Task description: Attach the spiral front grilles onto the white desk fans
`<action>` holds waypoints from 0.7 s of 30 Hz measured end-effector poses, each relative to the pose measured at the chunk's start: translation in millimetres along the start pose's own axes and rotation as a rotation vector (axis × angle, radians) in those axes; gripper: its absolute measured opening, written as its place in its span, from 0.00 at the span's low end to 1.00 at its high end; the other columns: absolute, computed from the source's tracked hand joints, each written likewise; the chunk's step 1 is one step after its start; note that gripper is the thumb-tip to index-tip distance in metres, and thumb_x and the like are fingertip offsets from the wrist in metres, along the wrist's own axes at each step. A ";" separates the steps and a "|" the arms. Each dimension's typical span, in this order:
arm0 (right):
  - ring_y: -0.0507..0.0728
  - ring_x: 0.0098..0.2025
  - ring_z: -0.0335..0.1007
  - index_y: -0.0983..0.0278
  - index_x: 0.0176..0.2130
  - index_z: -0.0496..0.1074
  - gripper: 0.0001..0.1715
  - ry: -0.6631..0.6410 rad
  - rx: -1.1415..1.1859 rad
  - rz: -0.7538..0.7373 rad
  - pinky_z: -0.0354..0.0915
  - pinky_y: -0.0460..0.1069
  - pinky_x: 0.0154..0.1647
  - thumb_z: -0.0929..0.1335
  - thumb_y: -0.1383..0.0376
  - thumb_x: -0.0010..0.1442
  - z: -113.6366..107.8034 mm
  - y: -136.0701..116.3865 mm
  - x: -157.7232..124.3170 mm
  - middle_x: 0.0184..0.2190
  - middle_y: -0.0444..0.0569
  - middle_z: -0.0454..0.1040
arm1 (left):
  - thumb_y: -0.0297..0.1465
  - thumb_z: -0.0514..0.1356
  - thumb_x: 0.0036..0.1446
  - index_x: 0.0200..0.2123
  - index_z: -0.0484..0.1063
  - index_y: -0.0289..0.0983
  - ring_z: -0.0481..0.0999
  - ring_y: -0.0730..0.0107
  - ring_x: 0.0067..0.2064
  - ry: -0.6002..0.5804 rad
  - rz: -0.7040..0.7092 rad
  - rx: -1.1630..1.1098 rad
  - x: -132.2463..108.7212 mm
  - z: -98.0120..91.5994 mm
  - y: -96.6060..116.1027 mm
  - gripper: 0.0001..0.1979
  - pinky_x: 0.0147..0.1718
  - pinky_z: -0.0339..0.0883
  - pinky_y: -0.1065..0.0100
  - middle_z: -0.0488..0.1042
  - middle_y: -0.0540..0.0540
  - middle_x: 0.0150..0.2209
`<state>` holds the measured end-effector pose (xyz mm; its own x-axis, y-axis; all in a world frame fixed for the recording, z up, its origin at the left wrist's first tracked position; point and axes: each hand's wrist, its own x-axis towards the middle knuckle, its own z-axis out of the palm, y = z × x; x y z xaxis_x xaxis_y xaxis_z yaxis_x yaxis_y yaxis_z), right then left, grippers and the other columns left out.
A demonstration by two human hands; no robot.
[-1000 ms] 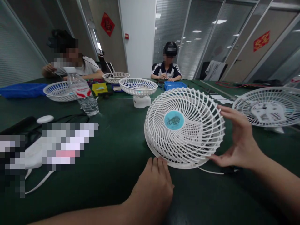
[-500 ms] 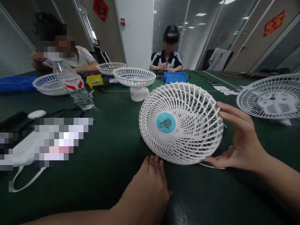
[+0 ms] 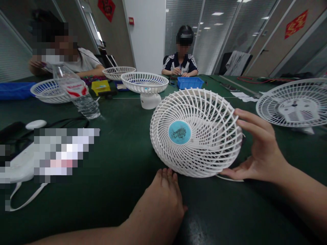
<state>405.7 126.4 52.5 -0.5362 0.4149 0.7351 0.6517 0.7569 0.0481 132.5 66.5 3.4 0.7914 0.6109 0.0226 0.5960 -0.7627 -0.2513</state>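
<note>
A round white fan cage (image 3: pixel 204 156) with a blue centre label (image 3: pixel 179 132) stands tilted on the dark green table. My right hand (image 3: pixel 258 146) grips its right edge, fingers at the upper rim and thumb at the lower rim. My left hand (image 3: pixel 166 194) lies back up at the cage's lower left edge, its fingertips at the rim and the fingers stretched out side by side. Part of a thin white cord (image 3: pixel 231 179) shows under the cage near my right thumb. What lies behind the cage is mostly hidden.
Behind the cage stands a white fan part on a base (image 3: pixel 150 101). Another cage half (image 3: pixel 298 115) is at the right. A water bottle (image 3: pixel 80 93) leans at the left, near a white object with a strap (image 3: pixel 20 170). Two people sit across the table beside a blue tray (image 3: pixel 190 83).
The whole view has shifted slightly. Both hands and the cage keep the same positions relative to each other.
</note>
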 end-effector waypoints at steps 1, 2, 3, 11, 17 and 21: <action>0.71 0.62 0.55 0.56 0.67 0.50 0.71 0.001 0.006 -0.010 0.57 0.69 0.61 0.79 0.48 0.32 -0.9 1.7 0.0 0.62 0.53 0.55 | 0.42 0.55 0.61 0.50 0.73 0.18 0.77 0.40 0.49 0.003 0.000 -0.005 -0.3 -0.4 0.0 0.29 0.47 0.71 0.50 0.73 0.20 0.48; 0.71 0.61 0.56 0.56 0.67 0.51 0.70 0.004 0.012 -0.023 0.57 0.69 0.61 0.79 0.47 0.32 -1.7 3.5 0.0 0.61 0.53 0.56 | 0.41 0.55 0.61 0.50 0.73 0.18 0.77 0.40 0.49 0.005 -0.001 -0.006 -0.6 -1.0 0.1 0.29 0.47 0.71 0.50 0.73 0.20 0.48; 0.71 0.61 0.56 0.55 0.66 0.52 0.69 0.010 0.015 -0.039 0.57 0.70 0.61 0.79 0.47 0.32 -2.3 5.3 0.0 0.60 0.52 0.57 | 0.41 0.54 0.61 0.50 0.73 0.19 0.77 0.41 0.49 0.006 -0.002 -0.005 -0.9 -1.6 0.2 0.28 0.47 0.71 0.51 0.73 0.20 0.48; 0.70 0.55 0.63 0.56 0.64 0.57 0.65 0.090 0.007 -0.103 0.63 0.69 0.54 0.79 0.47 0.32 1.3 11.1 -1.1 0.54 0.54 0.62 | 0.41 0.54 0.62 0.50 0.72 0.18 0.77 0.40 0.49 0.017 -0.002 -0.010 -0.7 -2.1 -0.8 0.28 0.47 0.71 0.50 0.72 0.19 0.49; 0.71 0.52 0.65 0.59 0.63 0.60 0.65 0.133 -0.050 -0.133 0.65 0.68 0.51 0.80 0.52 0.28 4.4 9.5 -5.2 0.51 0.56 0.65 | 0.41 0.54 0.61 0.49 0.74 0.18 0.77 0.40 0.48 0.063 -0.001 -0.014 -2.0 1.9 -0.5 0.28 0.47 0.71 0.50 0.74 0.20 0.47; 0.71 0.52 0.66 0.59 0.63 0.59 0.67 0.167 -0.068 -0.138 0.65 0.68 0.51 0.80 0.52 0.27 6.4 7.5 -5.9 0.52 0.56 0.66 | 0.42 0.57 0.59 0.47 0.75 0.20 0.77 0.41 0.47 0.101 -0.011 -0.009 -1.9 4.0 0.7 0.28 0.45 0.71 0.50 0.75 0.21 0.46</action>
<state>410.4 132.9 44.2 -0.5302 0.2162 0.8198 0.6159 0.7627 0.1972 130.9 65.7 -0.7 0.7942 0.5951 0.1228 0.6054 -0.7581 -0.2423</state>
